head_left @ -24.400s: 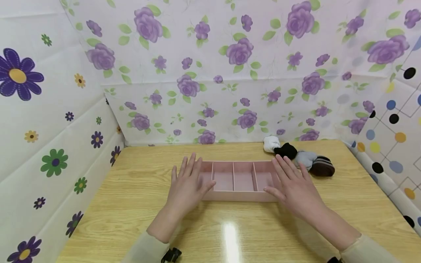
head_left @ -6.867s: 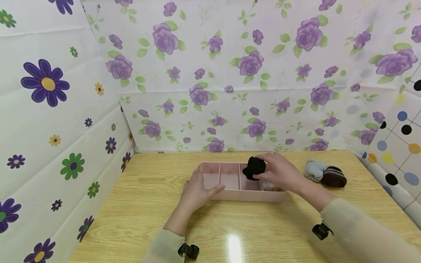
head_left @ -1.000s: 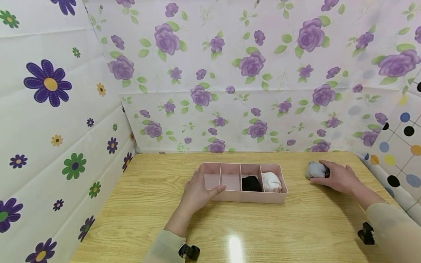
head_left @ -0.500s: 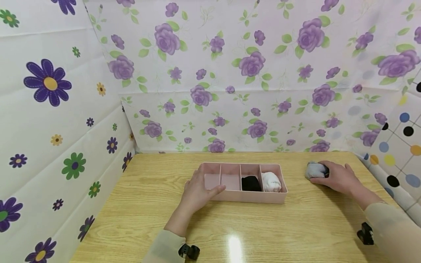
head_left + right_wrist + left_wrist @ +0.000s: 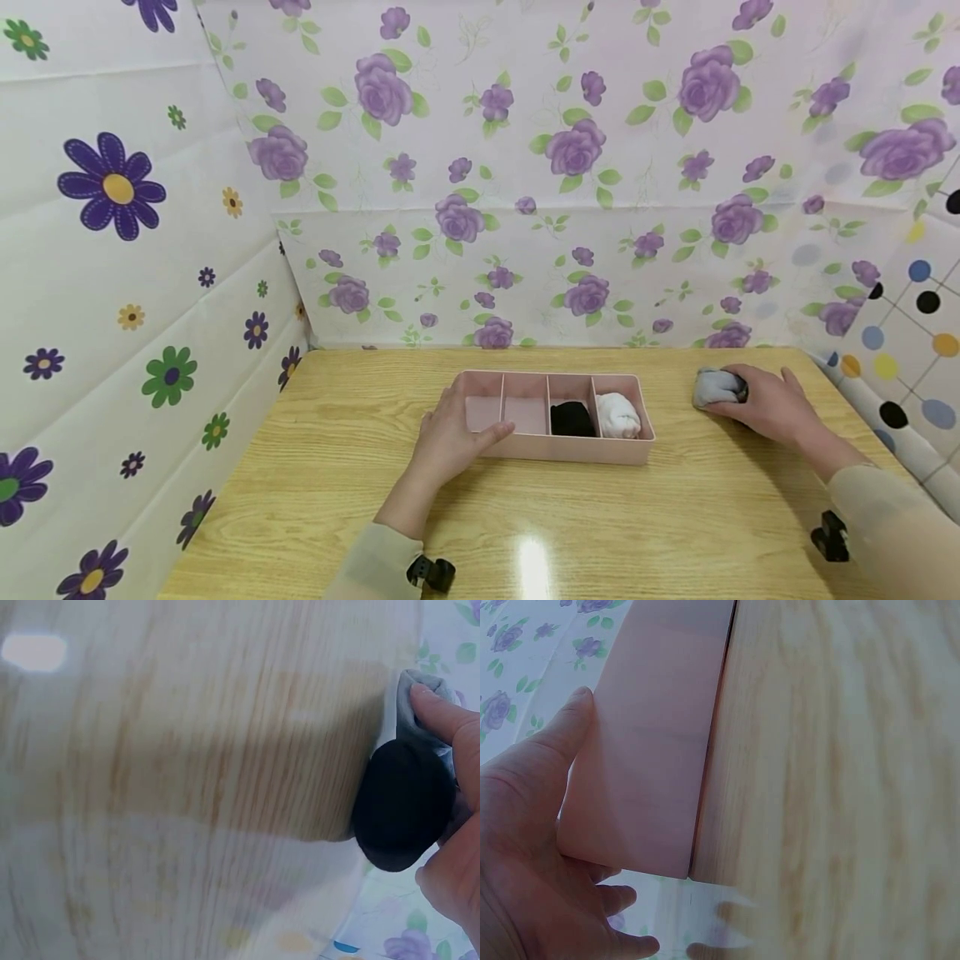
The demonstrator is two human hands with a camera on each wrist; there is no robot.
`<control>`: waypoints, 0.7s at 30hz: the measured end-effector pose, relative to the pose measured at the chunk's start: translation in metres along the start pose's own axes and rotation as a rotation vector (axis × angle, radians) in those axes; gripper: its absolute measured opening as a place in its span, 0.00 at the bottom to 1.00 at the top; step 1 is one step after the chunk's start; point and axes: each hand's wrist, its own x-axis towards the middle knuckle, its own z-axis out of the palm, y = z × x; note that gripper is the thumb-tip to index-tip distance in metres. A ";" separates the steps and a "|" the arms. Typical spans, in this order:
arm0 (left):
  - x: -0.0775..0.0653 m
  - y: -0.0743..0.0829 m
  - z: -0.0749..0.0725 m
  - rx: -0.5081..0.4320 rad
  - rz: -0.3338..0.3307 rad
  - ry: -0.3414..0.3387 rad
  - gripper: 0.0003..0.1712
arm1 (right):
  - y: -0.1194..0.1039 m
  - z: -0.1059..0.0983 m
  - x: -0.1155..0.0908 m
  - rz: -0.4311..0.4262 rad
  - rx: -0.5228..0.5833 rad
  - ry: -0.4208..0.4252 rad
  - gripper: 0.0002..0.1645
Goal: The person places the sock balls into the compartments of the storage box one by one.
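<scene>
My right hand [image 5: 772, 406] pinches a rolled light grey sock [image 5: 718, 387] at the table's back right. The right wrist view has a fingertip pressed on this sock [image 5: 415, 712], and a dark rolled sock [image 5: 405, 806] beside it; my hand mostly hides the dark one in the head view. A pink box [image 5: 566, 450] with compartments in a row sits mid-table, and my left hand [image 5: 447, 437] holds its left end, thumb over the front rim. A black rolled sock [image 5: 572, 419] lies in the third compartment from the left, a white one [image 5: 618, 415] in the rightmost.
The two left compartments [image 5: 525, 414] show bare pink floors. A wood-grain table [image 5: 360, 400] extends all round the box. Flowered sheeting [image 5: 495, 250] rises behind its back edge, with printed sheets at the left [image 5: 135, 283] and right [image 5: 907, 367].
Earlier, my right hand held the black sock over the box; it now lies inside. In the last second the grey sock has shifted slightly left in my right hand. My left hand stays put.
</scene>
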 end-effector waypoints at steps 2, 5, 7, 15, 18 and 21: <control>0.000 0.000 0.000 0.000 0.001 -0.001 0.72 | -0.003 -0.001 0.000 -0.009 0.004 0.019 0.53; 0.000 0.000 0.000 -0.002 0.000 -0.003 0.72 | -0.008 -0.003 0.000 -0.019 0.019 0.034 0.53; -0.001 0.000 -0.001 -0.002 -0.002 -0.005 0.73 | -0.012 -0.004 0.000 -0.029 0.027 0.043 0.53; -0.001 0.000 -0.001 -0.008 -0.006 -0.003 0.73 | -0.038 -0.013 0.001 -0.056 0.054 0.070 0.50; 0.000 0.000 -0.001 -0.010 -0.008 -0.003 0.73 | -0.048 -0.015 0.001 -0.066 0.046 0.084 0.50; 0.000 0.000 -0.001 -0.007 -0.007 -0.002 0.73 | -0.059 -0.018 0.002 -0.088 0.038 0.105 0.49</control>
